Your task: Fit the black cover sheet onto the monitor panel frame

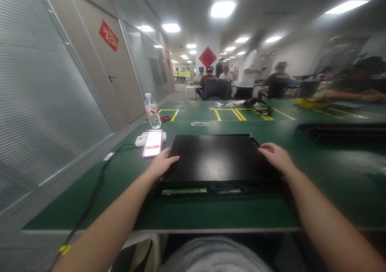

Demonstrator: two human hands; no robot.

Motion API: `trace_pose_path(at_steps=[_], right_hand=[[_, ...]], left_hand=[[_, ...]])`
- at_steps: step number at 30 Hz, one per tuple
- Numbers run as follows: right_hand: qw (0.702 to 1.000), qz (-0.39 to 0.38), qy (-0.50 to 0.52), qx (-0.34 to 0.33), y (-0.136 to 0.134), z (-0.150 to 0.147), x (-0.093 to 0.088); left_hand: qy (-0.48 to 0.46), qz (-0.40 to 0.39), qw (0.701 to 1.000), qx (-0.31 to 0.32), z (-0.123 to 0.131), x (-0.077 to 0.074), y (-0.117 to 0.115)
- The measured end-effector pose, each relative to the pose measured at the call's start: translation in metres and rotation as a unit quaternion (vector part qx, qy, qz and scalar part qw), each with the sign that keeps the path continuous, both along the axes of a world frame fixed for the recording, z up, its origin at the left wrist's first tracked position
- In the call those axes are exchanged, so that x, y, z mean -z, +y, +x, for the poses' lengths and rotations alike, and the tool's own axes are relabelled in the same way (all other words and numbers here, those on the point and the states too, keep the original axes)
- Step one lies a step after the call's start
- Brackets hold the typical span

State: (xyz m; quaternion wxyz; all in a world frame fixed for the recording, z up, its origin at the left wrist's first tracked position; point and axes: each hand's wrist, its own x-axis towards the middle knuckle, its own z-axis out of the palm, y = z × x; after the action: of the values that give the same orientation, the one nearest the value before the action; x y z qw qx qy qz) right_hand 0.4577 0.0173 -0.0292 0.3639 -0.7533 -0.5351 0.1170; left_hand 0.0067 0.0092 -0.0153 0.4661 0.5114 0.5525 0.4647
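Observation:
A black display panel, flat and rectangular, is on the green table in front of me. A green circuit-board strip shows along its near side. My left hand grips the left edge, thumb lying over the top face. On the opposite side, my right hand grips the far right edge near the corner. The fingers under the panel are hidden. I cannot tell whether it rests on the table or is slightly raised.
Left of the panel are a lit phone, a white power strip and a water bottle. Red scissors lie behind. A long dark stack stands at right. Headphones lie at the back. Several people are beyond.

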Motion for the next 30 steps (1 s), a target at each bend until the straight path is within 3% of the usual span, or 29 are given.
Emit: trace_pose_path(at_steps=[10,18,23,30], right_hand=[[1.000,-0.014,0.010,0.005,0.0027,0.0046,0.0045],[1.000,-0.022,-0.017,0.010,0.0026,0.0041,0.0015],[0.998,-0.037,-0.044,0.014,0.0036,0.0039,0.0012],[0.997,-0.042,-0.060,0.012,0.0047,0.0018,0.0009]], left_hand=[[0.007,-0.018,1.000,0.018,-0.0052,0.0047,0.0057],[-0.067,-0.043,0.996,0.042,-0.0062,0.0029,0.0036],[-0.056,-0.026,0.998,0.008,-0.0062,0.0065,0.0067],[-0.044,-0.040,0.998,0.029,-0.0067,0.0022,0.0045]])
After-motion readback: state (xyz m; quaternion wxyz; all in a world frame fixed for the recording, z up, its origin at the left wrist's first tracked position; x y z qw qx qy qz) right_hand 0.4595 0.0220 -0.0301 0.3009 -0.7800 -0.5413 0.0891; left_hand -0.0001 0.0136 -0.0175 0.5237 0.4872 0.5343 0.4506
